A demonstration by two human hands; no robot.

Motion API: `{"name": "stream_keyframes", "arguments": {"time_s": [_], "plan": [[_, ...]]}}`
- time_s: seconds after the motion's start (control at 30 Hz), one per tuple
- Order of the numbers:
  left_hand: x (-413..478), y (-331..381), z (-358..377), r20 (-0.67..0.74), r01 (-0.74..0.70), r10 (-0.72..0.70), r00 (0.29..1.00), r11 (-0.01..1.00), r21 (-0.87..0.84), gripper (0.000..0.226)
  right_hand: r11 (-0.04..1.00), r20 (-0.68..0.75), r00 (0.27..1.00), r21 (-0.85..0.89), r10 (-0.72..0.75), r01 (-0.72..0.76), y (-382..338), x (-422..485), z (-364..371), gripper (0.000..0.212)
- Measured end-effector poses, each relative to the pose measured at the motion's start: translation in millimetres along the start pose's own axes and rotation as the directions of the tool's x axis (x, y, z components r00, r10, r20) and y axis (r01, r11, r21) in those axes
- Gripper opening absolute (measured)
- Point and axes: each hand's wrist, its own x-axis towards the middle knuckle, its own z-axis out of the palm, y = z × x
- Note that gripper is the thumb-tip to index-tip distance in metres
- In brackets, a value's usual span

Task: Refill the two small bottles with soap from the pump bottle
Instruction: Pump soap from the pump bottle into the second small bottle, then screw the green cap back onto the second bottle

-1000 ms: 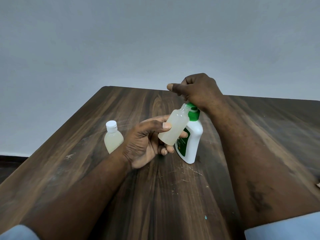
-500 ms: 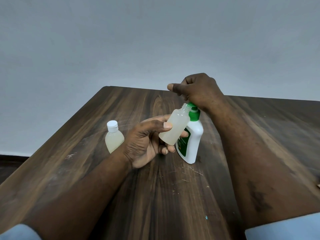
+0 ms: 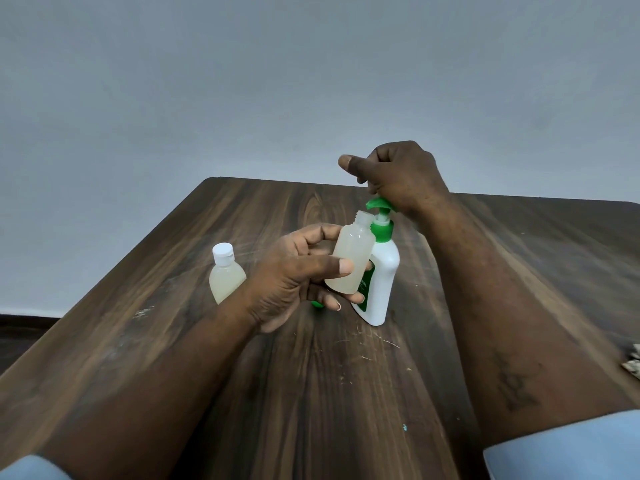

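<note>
- Open bottle (image 3: 349, 261), 1: pale soap inside, tilted in the curled fingers of the left hand (image 3: 294, 275), neck beside the spout.
- Capped bottle (image 3: 225, 275), 1: holds soap, upright on bench (image 3: 311, 393); likely done.
- Pump bottle (image 3: 381, 282), 1: upright; right hand (image 3: 401, 174) fingers curled over its head.
- Left: finish the fill, then cap.

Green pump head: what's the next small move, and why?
Probably press the green pump head down with the right hand curled over it. The head stands raised on its stem, and the left hand holds the small uncapped translucent bottle tilted, its mouth just under the spout of the white pump bottle, so a stroke should drop soap inside.
</note>
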Motion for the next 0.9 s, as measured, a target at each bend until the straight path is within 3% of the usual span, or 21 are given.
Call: {"name": "stream_keyframes", "arguments": {"time_s": [0.13, 0.43, 0.63, 0.8, 0.9], "plan": [[-7.1, 1.4, 3.3, -0.072, -0.032, 0.035, 0.997, 0.998, 0.045, 0.051, 0.999, -0.017, 1.0, 0.036, -0.009, 0.009, -4.0, -4.6, 0.5, 0.059], [-34.4, 3.7, 13.9, -0.273, -0.081, 0.105, 0.956, 0.992, 0.097, 0.044, 0.998, -0.239, 0.97, 0.039, -0.039, 0.049, 1.4, -30.6, -16.2, 0.063], [-57.7, 4.2, 20.5, -0.416, 0.0, 0.159, 0.895, 0.934, 0.358, 0.045, 0.995, -0.345, 0.934, 0.007, -0.09, 0.098, 0.4, -73.8, -31.3, 0.044], [-73.8, -3.4, 13.6, -0.484, 0.053, 0.262, 0.835, 0.838, 0.544, 0.044, 0.983, -0.247, 0.952, -0.015, -0.183, 0.185, -1.0, -116.3, -14.9, 0.035], [-80.1, -6.9, 12.5, -0.509, 0.083, 0.247, 0.825, 0.838, 0.54, 0.042, 0.973, -0.155, 0.961, -0.051, -0.229, 0.223, -2.2, -133.8, -0.4, 0.031]]}}
